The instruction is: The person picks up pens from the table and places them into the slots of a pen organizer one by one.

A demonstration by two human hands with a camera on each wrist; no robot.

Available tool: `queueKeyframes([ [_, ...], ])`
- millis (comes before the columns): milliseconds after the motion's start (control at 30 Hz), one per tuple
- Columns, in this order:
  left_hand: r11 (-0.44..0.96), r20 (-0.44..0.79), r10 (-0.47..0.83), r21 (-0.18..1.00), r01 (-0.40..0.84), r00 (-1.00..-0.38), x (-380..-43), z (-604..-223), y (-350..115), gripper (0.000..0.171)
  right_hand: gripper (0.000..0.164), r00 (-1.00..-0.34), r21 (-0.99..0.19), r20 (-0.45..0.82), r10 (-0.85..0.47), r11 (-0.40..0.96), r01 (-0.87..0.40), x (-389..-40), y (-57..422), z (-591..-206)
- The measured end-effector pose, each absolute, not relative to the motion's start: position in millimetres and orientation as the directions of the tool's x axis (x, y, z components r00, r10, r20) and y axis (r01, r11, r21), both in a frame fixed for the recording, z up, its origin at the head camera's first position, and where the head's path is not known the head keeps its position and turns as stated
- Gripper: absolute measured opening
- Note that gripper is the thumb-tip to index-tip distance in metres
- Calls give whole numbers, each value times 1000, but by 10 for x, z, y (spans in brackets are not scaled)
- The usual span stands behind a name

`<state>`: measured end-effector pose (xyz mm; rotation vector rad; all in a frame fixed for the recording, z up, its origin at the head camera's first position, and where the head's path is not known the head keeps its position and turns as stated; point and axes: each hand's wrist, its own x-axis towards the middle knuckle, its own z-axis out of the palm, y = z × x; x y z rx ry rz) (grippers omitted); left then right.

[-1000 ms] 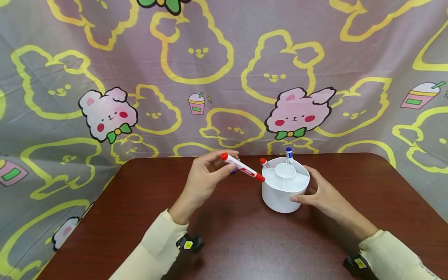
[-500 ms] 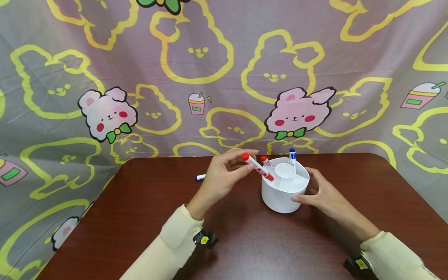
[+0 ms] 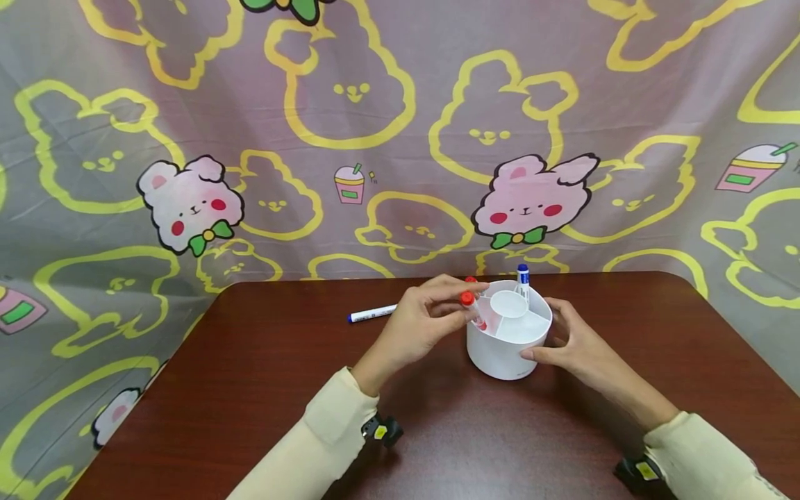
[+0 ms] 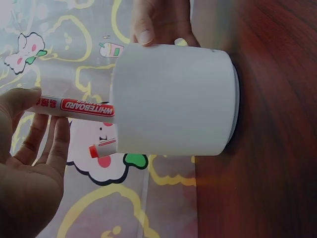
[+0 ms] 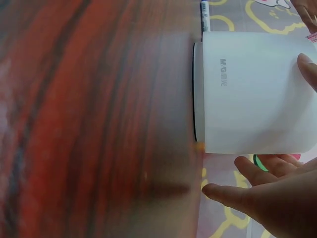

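Note:
A white round pen holder [image 3: 503, 360] with several compartments stands upright on the table. My left hand [image 3: 420, 321] pinches a red whiteboard marker [image 4: 84, 108] between thumb and fingers, its lower end inside the holder's left compartment. With the thumb on the front wall and the fingers round the far side, my right hand [image 3: 581, 347] holds the holder at its right. A second red marker [image 4: 103, 148] leans in the holder, mostly hidden behind my left hand in the head view. One blue-capped marker [image 3: 523, 279] stands in the back compartment.
Left of the holder, another blue-capped marker [image 3: 373, 314] lies on the dark wooden table [image 3: 262, 375], partly covered by my left hand. A patterned cloth [image 3: 400, 139] hangs directly behind the table's far edge.
My left hand has moved right with the red marker, whose lower end has gone from beside the rim into the holder. The blue-capped marker on the table has come into view. My right hand stays put.

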<state>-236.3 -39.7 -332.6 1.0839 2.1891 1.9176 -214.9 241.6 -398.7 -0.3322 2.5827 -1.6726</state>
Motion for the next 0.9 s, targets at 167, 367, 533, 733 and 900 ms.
queueKeyframes([
  [167,47,378,529,881,471,-759,-2365,-3369,-354,36,101,-978,-898,56,-202,419,-138,-2157,2409,-3961],
  [367,107,354,542,871,480,-763,-2380,-3409,-299,29,102,-976,-893,50,-211,429,-138,-2154,2388,-3948],
  [533,103,325,572,882,459,-753,-2387,-3446,-250,29,98,-971,-897,79,-224,410,-167,-2153,2388,-3959],
  [733,139,291,591,882,450,-753,-2388,-3475,-214,28,98,-971,-898,81,-226,407,-170,-2150,2397,-3960],
  [900,175,286,596,866,469,-750,-2391,-3492,-210,26,98,-972,-898,86,-221,406,-171,-2145,2394,-3970],
])
